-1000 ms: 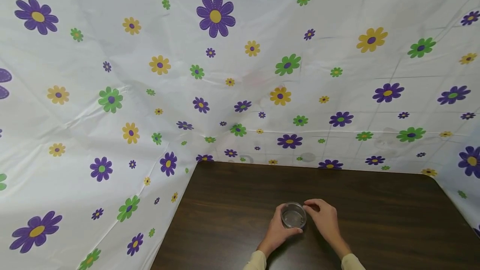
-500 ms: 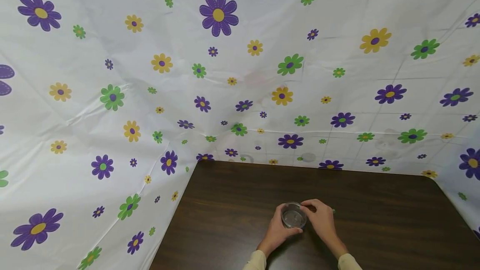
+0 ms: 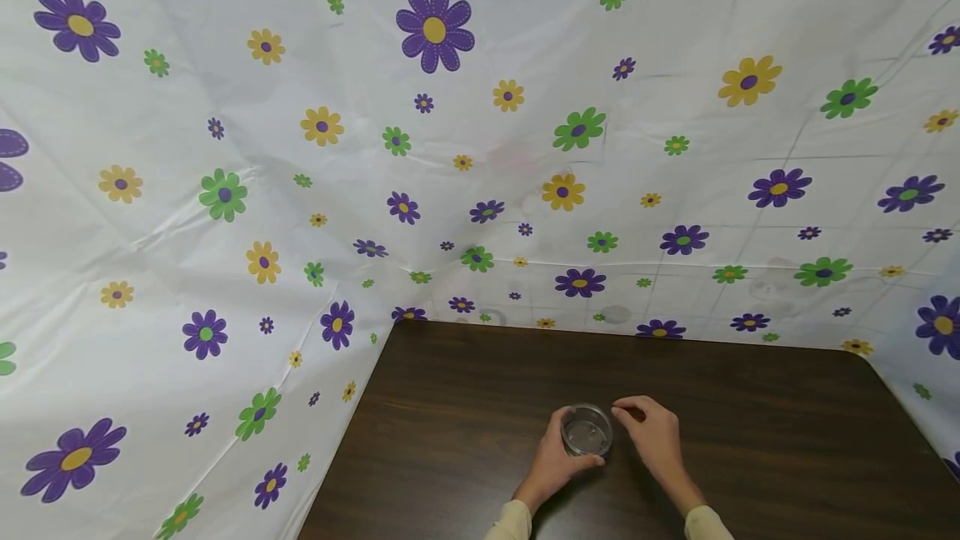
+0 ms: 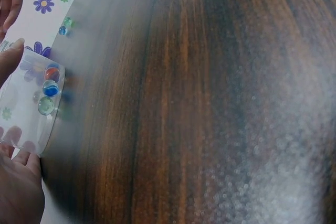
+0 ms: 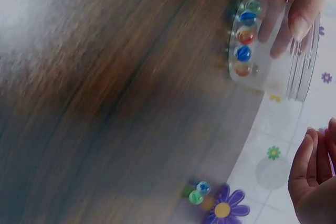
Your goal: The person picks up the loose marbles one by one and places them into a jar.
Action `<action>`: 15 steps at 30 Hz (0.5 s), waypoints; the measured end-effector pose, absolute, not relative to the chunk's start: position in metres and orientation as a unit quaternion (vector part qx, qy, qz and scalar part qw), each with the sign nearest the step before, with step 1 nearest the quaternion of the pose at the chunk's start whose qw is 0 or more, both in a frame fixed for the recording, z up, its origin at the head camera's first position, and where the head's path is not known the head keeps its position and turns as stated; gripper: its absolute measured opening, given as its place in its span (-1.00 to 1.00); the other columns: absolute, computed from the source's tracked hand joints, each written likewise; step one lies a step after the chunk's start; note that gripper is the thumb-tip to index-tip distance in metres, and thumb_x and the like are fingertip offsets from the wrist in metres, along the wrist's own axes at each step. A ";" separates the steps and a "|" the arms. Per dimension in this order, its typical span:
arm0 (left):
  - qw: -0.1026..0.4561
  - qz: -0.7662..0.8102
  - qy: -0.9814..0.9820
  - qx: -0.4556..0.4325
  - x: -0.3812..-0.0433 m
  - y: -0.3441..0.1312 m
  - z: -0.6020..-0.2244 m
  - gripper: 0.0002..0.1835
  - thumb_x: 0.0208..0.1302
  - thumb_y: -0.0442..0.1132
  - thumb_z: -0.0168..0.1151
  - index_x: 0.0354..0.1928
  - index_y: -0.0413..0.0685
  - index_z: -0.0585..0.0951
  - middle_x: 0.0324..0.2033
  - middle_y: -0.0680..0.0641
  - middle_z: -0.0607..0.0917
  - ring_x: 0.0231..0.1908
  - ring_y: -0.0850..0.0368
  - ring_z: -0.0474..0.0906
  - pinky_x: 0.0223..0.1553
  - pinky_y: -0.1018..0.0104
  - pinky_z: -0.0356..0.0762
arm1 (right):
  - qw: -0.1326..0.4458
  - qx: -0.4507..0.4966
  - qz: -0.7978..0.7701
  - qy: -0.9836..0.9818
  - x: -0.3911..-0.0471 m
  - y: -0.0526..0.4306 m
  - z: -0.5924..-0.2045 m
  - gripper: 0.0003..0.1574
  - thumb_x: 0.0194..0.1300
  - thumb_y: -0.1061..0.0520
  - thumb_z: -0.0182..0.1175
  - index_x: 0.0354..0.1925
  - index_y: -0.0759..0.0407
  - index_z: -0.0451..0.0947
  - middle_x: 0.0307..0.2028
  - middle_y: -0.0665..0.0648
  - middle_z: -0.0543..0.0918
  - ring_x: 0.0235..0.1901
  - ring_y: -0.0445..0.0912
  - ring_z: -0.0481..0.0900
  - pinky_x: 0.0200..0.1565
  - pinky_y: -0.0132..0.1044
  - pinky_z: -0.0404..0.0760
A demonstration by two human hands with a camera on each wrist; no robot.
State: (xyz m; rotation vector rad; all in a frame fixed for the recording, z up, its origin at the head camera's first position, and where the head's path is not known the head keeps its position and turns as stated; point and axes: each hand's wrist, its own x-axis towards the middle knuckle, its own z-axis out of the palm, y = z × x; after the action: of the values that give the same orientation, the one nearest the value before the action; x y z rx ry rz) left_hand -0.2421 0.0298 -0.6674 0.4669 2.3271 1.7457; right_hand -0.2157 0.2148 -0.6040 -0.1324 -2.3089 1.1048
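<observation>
The clear jar [image 3: 587, 432], just one, stands on the dark table [image 3: 450, 407], clamped by the left hand [image 3: 557, 461] around its wall, unchanged from half a second ago. On my feed I count at least five marbles [image 5: 245, 36] inside. The right hand [image 3: 655, 437] has drawn back from the rim to just beside it, thumb and forefinger together; I cannot tell whether they pinch anything. Two loose marbles [image 5: 196, 197] lie apart from the jar.

The head view looks forward and down from above; nearer wrist views share the jar [image 4: 27, 100].
</observation>
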 end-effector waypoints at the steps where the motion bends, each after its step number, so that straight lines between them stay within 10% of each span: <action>1: 0.097 0.590 0.786 0.157 -0.242 0.030 -0.667 -0.07 0.03 -0.11 0.68 0.42 0.12 0.35 0.31 0.00 0.53 0.27 0.06 0.46 0.25 0.14 0.38 | 0.289 -0.051 0.409 -0.864 -0.216 0.217 -0.604 -0.82 0.11 0.37 0.54 -0.36 0.14 0.78 -0.35 0.04 0.78 -0.32 -0.12 0.67 -0.25 -0.67 0.37; 15: 0.097 0.588 0.789 0.152 -0.241 0.029 -0.667 -0.06 0.01 -0.10 0.69 0.42 0.16 0.37 0.29 -0.01 0.54 0.23 0.06 0.47 0.21 0.12 0.40 | 0.251 -0.123 0.371 -0.885 -0.202 0.273 -0.615 -0.88 0.19 0.31 0.50 -0.26 0.26 0.78 -0.32 0.18 0.79 -0.41 -0.16 0.64 -0.39 -0.36 0.51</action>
State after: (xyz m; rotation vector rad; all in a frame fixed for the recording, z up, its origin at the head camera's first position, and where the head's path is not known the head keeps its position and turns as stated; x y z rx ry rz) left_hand -0.2413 0.0294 -0.6671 0.4512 2.3348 1.7403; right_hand -0.2017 0.2725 -0.6150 -0.3337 -2.4092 1.0103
